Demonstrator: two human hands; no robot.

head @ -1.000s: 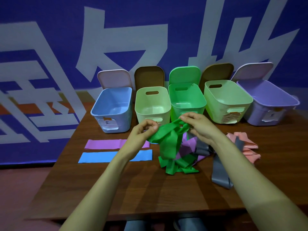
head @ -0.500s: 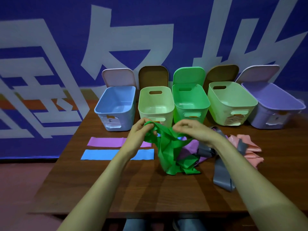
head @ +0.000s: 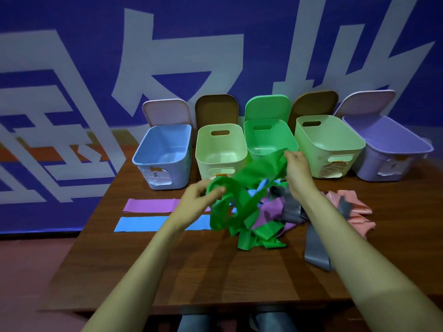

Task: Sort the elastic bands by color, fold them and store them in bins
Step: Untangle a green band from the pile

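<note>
Left hand (head: 200,200) and right hand (head: 296,164) each pinch the green band (head: 254,177), drawn out above the tangled pile (head: 275,212) at the middle of the table (head: 215,271), likely to pull it free; bins (head: 330,142) line the far edge.

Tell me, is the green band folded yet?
No, unfolded: the green band hangs twisted and loose between the left hand and right hand, trailing onto the table.

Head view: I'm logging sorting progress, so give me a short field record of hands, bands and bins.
left hand: grips green band
right hand: pinches same band, higher, before green bin
laid flat: purple band, blue band
pile: grey band, pink bands, others tangled
bin row: blue bin to purple bin, five, uncovered
</note>
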